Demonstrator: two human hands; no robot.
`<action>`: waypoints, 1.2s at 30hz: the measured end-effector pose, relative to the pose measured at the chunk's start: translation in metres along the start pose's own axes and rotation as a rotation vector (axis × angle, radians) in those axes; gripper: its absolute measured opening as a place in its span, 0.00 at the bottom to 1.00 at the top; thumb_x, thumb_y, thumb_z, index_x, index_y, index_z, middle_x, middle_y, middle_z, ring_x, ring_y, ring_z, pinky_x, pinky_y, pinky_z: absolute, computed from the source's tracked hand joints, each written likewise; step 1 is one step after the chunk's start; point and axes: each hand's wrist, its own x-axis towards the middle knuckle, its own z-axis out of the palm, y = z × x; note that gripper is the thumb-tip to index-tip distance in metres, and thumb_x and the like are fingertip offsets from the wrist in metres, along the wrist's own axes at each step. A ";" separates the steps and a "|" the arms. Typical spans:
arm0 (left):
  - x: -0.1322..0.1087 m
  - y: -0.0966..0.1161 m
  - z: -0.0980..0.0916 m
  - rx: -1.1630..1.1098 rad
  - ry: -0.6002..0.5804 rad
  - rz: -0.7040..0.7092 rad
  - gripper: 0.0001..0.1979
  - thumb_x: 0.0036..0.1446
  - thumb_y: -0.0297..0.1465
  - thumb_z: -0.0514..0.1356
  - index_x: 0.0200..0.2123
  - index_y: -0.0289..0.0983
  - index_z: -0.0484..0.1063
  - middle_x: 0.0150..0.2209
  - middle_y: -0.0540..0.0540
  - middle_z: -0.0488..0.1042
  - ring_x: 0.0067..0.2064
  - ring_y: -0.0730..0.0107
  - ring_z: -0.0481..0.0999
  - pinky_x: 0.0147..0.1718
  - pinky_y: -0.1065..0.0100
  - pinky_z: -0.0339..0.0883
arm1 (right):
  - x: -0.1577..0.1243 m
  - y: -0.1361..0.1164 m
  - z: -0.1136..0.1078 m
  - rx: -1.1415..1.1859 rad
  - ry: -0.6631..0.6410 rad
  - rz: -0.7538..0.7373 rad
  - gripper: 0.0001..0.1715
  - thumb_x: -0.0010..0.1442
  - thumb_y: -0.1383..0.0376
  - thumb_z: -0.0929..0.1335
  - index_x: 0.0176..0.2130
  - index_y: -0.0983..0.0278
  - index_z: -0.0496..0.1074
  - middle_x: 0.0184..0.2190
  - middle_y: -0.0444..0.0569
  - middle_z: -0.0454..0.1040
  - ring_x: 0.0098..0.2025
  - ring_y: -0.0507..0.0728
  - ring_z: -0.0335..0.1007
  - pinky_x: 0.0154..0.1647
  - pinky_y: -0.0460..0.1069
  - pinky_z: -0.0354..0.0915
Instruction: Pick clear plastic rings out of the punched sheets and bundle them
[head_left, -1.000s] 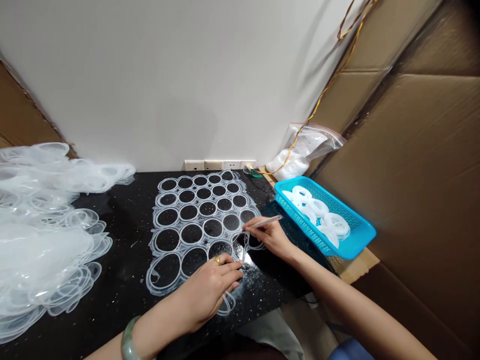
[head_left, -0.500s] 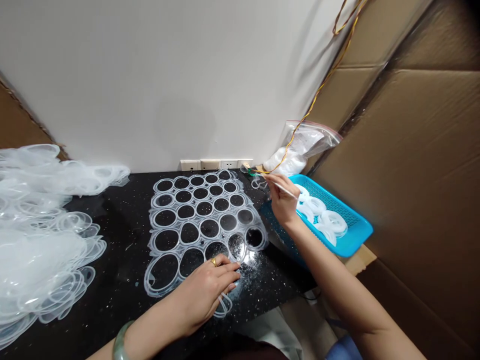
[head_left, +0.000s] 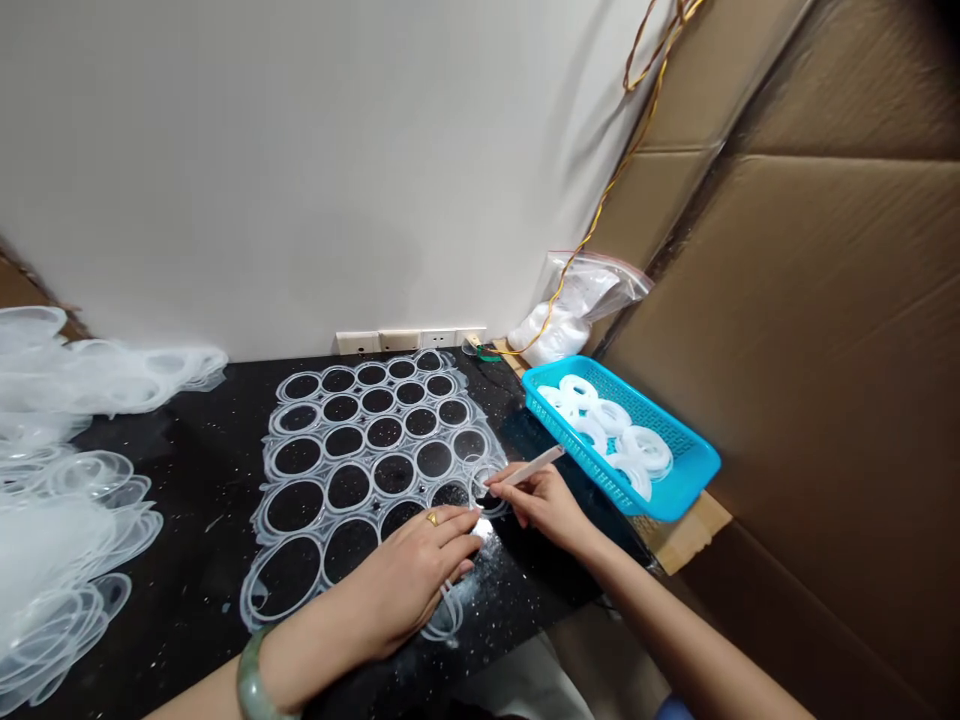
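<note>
A transparent plastic sheet (head_left: 375, 470) lies flat on a black speckled tabletop (head_left: 187, 570), formed as a web of joined rings around round holes. My left hand (head_left: 409, 575) rests flat on its front edge, fingers together, with a gold ring on one finger and a green bangle on the wrist. A loose plastic loop (head_left: 448, 617) shows just beyond those fingertips. My right hand (head_left: 544, 505) pinches a slim pale pick-like tool (head_left: 534, 468). Its tip reaches the front right ring (head_left: 484, 487) of the sheet, partly hidden by my fingers.
A turquoise plastic basket (head_left: 577, 450) with white coiled rings (head_left: 609, 418) sits to the right. Further back are a zip bag (head_left: 577, 300), wall sockets (head_left: 397, 341) and a yellow wire (head_left: 630, 180). Heaped transparent film (head_left: 52, 530) lies left; cardboard (head_left: 787, 350) lines the right.
My right hand has come back from above the basket to the sheet's front right ring. My left hand has stayed on the sheet, and the view has turned slightly to the right.
</note>
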 end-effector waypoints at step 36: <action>0.002 -0.015 0.027 0.023 -0.003 -0.003 0.18 0.67 0.27 0.52 0.58 0.38 0.68 0.59 0.41 0.69 0.60 0.59 0.67 0.56 0.54 0.67 | -0.015 0.006 0.005 -0.119 0.095 -0.232 0.12 0.62 0.59 0.68 0.32 0.64 0.77 0.31 0.50 0.77 0.34 0.56 0.74 0.35 0.49 0.70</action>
